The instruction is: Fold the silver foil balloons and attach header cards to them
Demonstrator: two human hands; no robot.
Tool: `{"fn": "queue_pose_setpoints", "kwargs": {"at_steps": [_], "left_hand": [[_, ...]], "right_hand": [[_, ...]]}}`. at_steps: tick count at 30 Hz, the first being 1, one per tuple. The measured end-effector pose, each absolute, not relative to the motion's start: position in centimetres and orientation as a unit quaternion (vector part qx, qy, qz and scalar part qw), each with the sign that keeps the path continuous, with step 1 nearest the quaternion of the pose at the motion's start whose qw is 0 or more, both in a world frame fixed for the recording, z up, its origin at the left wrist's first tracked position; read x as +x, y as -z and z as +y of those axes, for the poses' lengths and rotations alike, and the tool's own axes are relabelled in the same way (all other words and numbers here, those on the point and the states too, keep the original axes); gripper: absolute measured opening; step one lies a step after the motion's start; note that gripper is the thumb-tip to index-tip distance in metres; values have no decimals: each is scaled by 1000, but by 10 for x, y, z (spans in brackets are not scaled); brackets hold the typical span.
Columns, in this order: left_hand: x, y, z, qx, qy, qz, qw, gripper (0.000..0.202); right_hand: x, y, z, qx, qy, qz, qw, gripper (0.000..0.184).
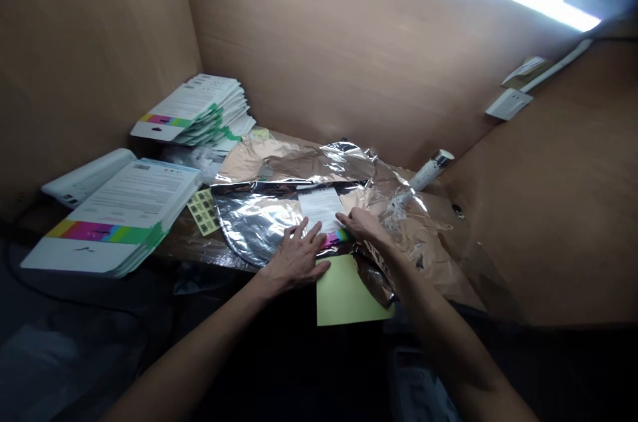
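Head view: printed card point(321, 209) lies on the silver foil point(259, 219) at mid-table point(199, 250), between the two hands. Long axis runs away from the person, far end leaning slightly left; the magenta-and-green strip is at the near end. Left hand point(298, 257): fingers spread, laid over the card's near-left part, not closed around anything. Right hand point(366, 228): fingers bent at the card's right edge; cannot tell whether they pinch it. Both hands cover part of the strip.

Surroundings: yellow sheet point(349, 292) overhangs the near edge, partly under crumpled foil. Silver-capped canister point(426, 173) leans at right, beyond the right hand. To the left, front card stack point(134, 199) and rear card stack point(194, 109), strips facing the person; sticker sheet point(204, 212) beside the front one.

Writing: text lines on the cards, dark square labels on the sticker sheet; all too small to read.
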State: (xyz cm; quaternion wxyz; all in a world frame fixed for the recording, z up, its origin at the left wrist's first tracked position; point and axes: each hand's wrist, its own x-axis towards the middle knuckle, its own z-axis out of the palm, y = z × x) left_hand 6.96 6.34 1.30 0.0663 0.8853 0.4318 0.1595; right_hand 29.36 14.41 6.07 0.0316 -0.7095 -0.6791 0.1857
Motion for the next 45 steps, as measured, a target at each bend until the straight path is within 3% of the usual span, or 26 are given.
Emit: {"fn": "queue_pose_setpoints", "kwargs": {"at_steps": [4,8,10,13,15,18,20,24,32,38,40,43,45], "left_hand": [[78,-21,63,859,-184,474,61,73],[71,-40,58,826,-276,492,1,35],[59,-56,52,808,-346,477,21,30],[42,-86,37,758,-436,457,162,28],[37,-102,27,707,-463,439,306,28],[41,-110,15,620,-489,435,433,30],[47,-106,10,597,-497,461,429,30],[60,-92,4,602,-470,468,445,46],[97,-90,8,606,-306,376,631,47],[139,-76,-3,708,-165,367,580,36],[157,-74,-7,688,-140,383,600,40],[188,-81,-21,613,-177,427,640,48],[210,-86,-32,588,-190,440,651,49]], "right_hand": [[284,-73,145,-669,-248,-698,65,48],[274,-94,121,-606,-322,-718,118,56],[274,-111,101,-568,-304,-739,196,56],[281,-139,69,-488,-146,-799,319,57],[287,-153,51,-442,-85,-841,299,58],[292,-158,32,-446,-168,-850,225,21],[296,-153,21,-479,-224,-821,217,25],[310,-134,-1,-517,-273,-779,225,28],[349,-101,-54,-596,-290,-695,277,25],[372,-84,-123,-674,-260,-615,316,15],[396,-75,-147,-689,-299,-554,359,27],[432,-51,-189,-647,-419,-415,484,68],[443,-31,-215,-562,-497,-362,554,72]]}}
